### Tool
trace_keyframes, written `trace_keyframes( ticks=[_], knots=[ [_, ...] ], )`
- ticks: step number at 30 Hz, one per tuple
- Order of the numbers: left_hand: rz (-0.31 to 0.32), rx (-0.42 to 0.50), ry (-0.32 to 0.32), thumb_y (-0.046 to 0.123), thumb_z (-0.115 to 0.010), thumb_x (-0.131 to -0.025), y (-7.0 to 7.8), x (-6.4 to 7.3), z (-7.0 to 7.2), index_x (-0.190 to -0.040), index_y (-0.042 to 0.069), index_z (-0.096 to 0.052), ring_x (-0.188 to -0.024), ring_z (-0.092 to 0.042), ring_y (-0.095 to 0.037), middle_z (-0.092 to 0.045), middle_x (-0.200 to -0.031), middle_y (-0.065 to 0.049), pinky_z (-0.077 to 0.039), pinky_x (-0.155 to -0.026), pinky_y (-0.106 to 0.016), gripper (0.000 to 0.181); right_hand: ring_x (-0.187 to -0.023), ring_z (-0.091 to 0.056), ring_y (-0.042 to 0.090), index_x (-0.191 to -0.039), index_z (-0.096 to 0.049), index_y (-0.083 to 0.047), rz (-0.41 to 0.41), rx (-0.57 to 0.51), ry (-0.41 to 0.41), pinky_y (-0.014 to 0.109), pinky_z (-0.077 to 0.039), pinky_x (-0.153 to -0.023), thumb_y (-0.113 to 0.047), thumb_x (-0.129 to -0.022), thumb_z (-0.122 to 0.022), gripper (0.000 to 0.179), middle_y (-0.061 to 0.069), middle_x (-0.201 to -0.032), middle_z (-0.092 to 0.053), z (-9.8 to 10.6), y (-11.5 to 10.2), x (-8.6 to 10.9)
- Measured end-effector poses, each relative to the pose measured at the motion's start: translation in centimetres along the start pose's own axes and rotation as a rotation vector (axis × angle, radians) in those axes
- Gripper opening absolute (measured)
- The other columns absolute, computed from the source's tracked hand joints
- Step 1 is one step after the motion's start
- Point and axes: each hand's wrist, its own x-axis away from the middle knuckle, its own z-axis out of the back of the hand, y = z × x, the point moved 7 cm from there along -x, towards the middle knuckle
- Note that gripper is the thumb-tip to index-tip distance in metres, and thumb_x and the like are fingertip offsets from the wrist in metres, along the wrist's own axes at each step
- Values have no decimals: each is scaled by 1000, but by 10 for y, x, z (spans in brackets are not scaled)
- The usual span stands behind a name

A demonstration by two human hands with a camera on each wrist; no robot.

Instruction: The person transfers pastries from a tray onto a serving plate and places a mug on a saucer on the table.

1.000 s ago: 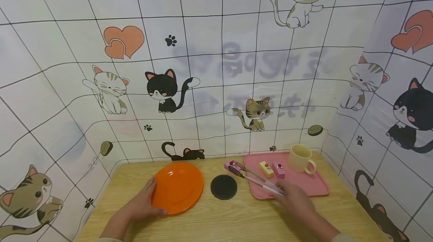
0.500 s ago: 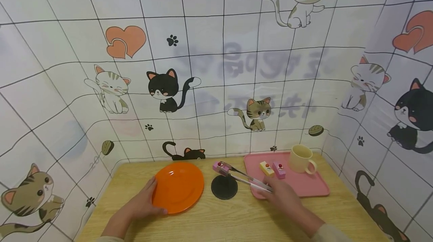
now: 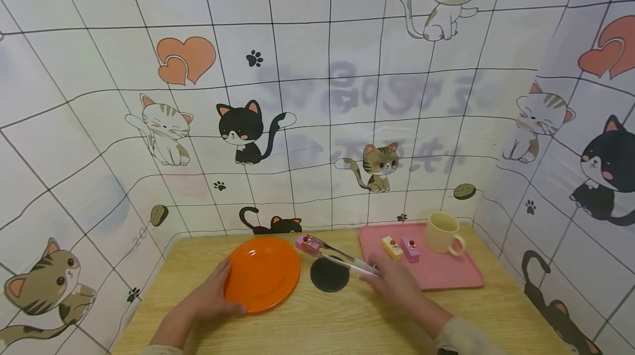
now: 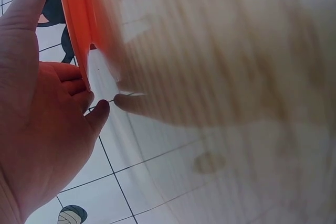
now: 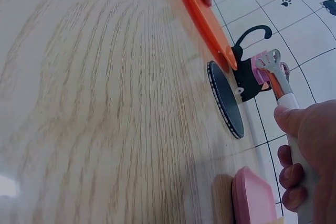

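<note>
My right hand (image 3: 394, 280) grips the white handles of metal tongs (image 3: 342, 258). A small pink toy cake slice (image 3: 307, 245) with a red berry on top is pinched in the tongs' tips. It hangs above the table, just off the right edge of an orange plate (image 3: 263, 275). Spread along that plate's left rim, my left hand (image 3: 205, 291) touches it, thumb at the near side. In the left wrist view, loosely bent fingers (image 4: 73, 85) lie beside the plate's edge. From the right wrist view, the curled fingers (image 5: 291, 179) show around the handle.
A round black coaster (image 3: 329, 275) lies right of the plate, beneath the tongs. Farther right, a pink tray (image 3: 446, 275) bears a yellow cake slice (image 3: 392, 247), another pink slice (image 3: 410, 249) and a yellow mug (image 3: 441, 234). Cat-patterned walls (image 3: 307, 140) enclose the wooden table (image 3: 307, 333).
My right hand has moved left from over the tray, carrying the pink cake slice in the tongs past the coaster toward the plate. My left hand has stayed at the rim.
</note>
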Motion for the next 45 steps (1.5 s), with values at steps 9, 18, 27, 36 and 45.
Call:
trace_keyframes(
  ticks=[9, 18, 27, 36, 45],
  knots=[
    [-6, 0, 1, 56, -99, -76, 2, 0, 1, -169, -13, -23, -163, -22, -57, -16, -178, -34, -28, -127, -72, 139, -64, -47, 9, -96, -64, -29, 38, 28, 11, 29, -40, -56, -34, -94, -90, 26, -15, -76, -56, -10, -16, -9],
    [18, 5, -12, 58, -99, -76, -2, -1, -1, -170, -12, -23, -163, -21, -56, -14, -179, -33, -27, -127, -72, 140, -64, -48, 9, -98, -64, -27, 78, 27, -28, 28, -39, -55, -40, -96, -87, 26, -13, -75, -56, -21, -29, -18],
    [33, 1, -15, 58, -99, -75, -3, -3, -2, -170, -11, -24, -162, -23, -56, -15, -179, -32, -28, -127, -73, 140, -62, -48, 10, -99, -66, -25, 90, -6, -54, 28, -39, -54, -41, -95, -88, 27, -13, -76, -57, -31, -38, -24],
    [36, 11, -16, 55, -100, -74, -2, -2, -2, -169, -12, -25, -162, -24, -57, -15, -179, -33, -29, -126, -73, 139, -64, -49, 9, -97, -66, -27, 108, 14, -85, 28, -40, -56, -42, -95, -88, 27, -14, -76, -57, -43, -48, -35],
    [12, 5, -12, 55, -100, -75, -4, -3, -3, -169, -13, -25, -162, -22, -58, -16, -178, -35, -29, -126, -73, 138, -69, -52, 9, -99, -68, -25, 112, 3, -123, 27, -42, -59, -41, -95, -89, 27, -13, -80, -61, -57, -55, -45]
  ],
)
